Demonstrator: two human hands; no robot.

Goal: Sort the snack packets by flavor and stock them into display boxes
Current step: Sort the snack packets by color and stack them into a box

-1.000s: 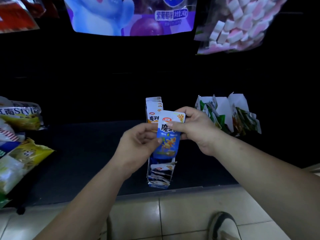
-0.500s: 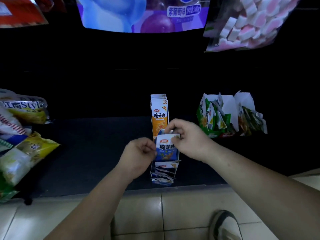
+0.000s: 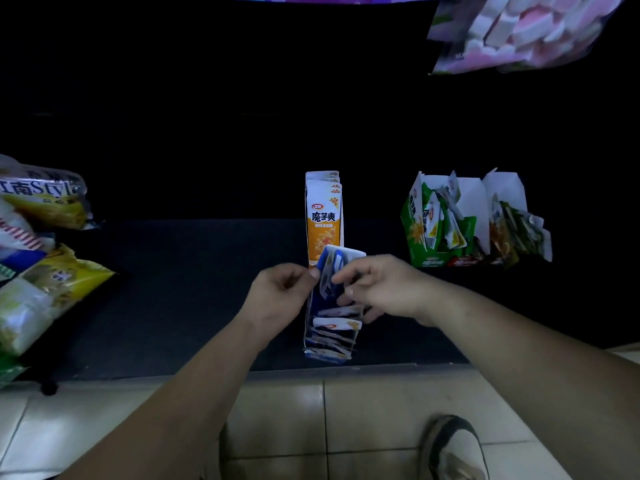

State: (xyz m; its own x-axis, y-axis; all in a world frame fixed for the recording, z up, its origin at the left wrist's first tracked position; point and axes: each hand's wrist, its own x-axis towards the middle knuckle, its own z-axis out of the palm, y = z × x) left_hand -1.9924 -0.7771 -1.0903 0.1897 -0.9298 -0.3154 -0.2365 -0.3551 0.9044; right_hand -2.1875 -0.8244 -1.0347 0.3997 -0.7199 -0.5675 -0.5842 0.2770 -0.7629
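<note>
One broad dark shelf [image 3: 173, 289] fills most of my feed, with pale floor tiles [image 3: 346, 410] running along its front edge. A bag of pink and white marshmallows [image 3: 519, 29] hangs at the top right. At the far left I can see a heap of large snack bags [image 3: 41, 271] lying on the shelf.

On the right of the shelf stands a green display box [image 3: 420, 233], open at the top and holding green packets tilted at loose angles. Just beside it is a second box [image 3: 509, 188] of darker packets, which I cannot read.

In the middle, a row of orange packets [image 3: 323, 223] stands upright. Directly in front of it sits the blue display box [image 3: 330, 337], with blue and white packets leaning inside.

Both hands meet over that box. My view of the left hand [image 3: 277, 296] shows its fingers curled and the thumb pinching the left edge of a blue packet [image 3: 332, 271]. The right hand [image 3: 384, 289] grips the packet's right side with bent fingers. The packet is blurred and held just above the blue box's rear end, in front of the orange row.

A shoe [image 3: 453, 448] shows on the tiles at the bottom right.
</note>
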